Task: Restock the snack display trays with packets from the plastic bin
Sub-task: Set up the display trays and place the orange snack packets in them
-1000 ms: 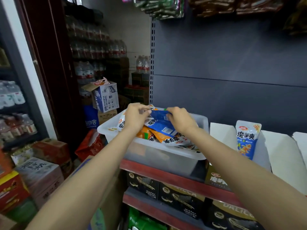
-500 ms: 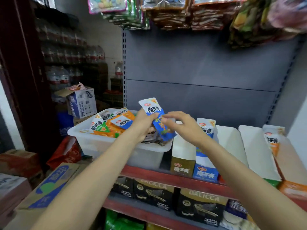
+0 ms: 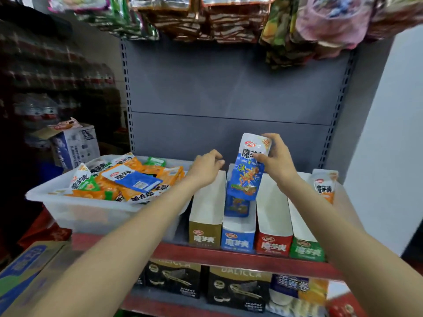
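Observation:
My right hand (image 3: 275, 160) pinches the top of a blue snack packet (image 3: 247, 170) and holds it upright over the blue display tray (image 3: 238, 236), where another blue packet (image 3: 237, 205) stands. My left hand (image 3: 204, 167) hovers with loosely curled fingers above the gold tray (image 3: 206, 234), holding nothing. The clear plastic bin (image 3: 96, 216) at the left is full of orange, green and blue packets (image 3: 128, 179). A red tray (image 3: 273, 243) and a green tray (image 3: 306, 248) stand to the right. An orange packet (image 3: 325, 186) stands at the far right.
The trays and bin sit on a red-edged shelf (image 3: 206, 257) against a grey back panel (image 3: 229, 99). Bagged snacks (image 3: 229, 19) hang overhead. Dark boxes (image 3: 238, 287) fill the shelf below. Cardboard cartons (image 3: 27, 271) stand at the lower left, and a white carton (image 3: 75, 145) behind the bin.
My right hand has carried the blue packet from the bin's edge rightward to above the blue tray. My left hand let go of it and trails behind. The view shifted right.

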The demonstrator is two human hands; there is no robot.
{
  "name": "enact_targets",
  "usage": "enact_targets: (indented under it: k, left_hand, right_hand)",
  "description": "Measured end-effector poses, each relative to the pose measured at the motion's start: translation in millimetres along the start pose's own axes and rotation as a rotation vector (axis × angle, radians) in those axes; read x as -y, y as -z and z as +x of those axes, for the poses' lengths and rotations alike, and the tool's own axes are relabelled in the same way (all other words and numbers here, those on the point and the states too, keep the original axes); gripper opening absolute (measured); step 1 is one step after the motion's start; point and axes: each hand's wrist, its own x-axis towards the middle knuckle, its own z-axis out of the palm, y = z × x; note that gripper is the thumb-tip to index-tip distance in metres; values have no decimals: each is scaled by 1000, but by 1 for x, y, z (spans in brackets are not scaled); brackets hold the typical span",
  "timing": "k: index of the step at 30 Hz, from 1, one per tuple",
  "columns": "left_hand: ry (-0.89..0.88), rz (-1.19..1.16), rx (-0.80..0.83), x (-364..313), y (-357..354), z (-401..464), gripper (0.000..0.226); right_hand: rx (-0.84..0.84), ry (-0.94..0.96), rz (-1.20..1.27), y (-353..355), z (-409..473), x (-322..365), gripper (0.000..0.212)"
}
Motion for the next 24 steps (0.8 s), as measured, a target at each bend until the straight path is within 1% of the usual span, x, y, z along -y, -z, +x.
enact_targets:
  k: [4, 6, 9, 11, 13, 16, 18, 19, 21, 24]
  left_hand:
    - [-31, 109, 160, 11, -14, 18, 38]
    - [-46, 123, 190, 12, -21, 23, 37]
    - [-44, 94, 167, 12, -29, 25, 31]
    - [-51, 59, 147, 11, -29, 24, 32]
    - [-47, 31, 128, 10, -28, 24, 31]
    - [-50, -20, 133, 10, -27, 24, 31]
    - [-54, -48, 154, 11, -26, 22, 33]
    - [-57, -59, 159, 12, -26, 22, 34]
    - [-56, -67, 166, 12, -26, 22, 38]
    - [-53, -62, 183, 11, -25, 21, 42]
  right_hand:
    - [15, -14, -116, -4, 8, -11, 37]
    - [51, 3, -154, -8, 10, -14, 35]
    - [143, 38, -279, -12, 10, -20, 27]
    - [182, 57, -365, -15, 9, -23, 18]
    - [188, 62, -418, -17, 8, -27, 10]
    - [159, 55, -465, -18, 8, -31, 9]
    - [141, 79, -513, -19, 8, -33, 4]
    - [138, 103, -544, -20, 9, -33, 5]
    - [148, 154, -624, -21, 9, -36, 18]
    - [139, 202, -729, -22, 11, -40, 21]
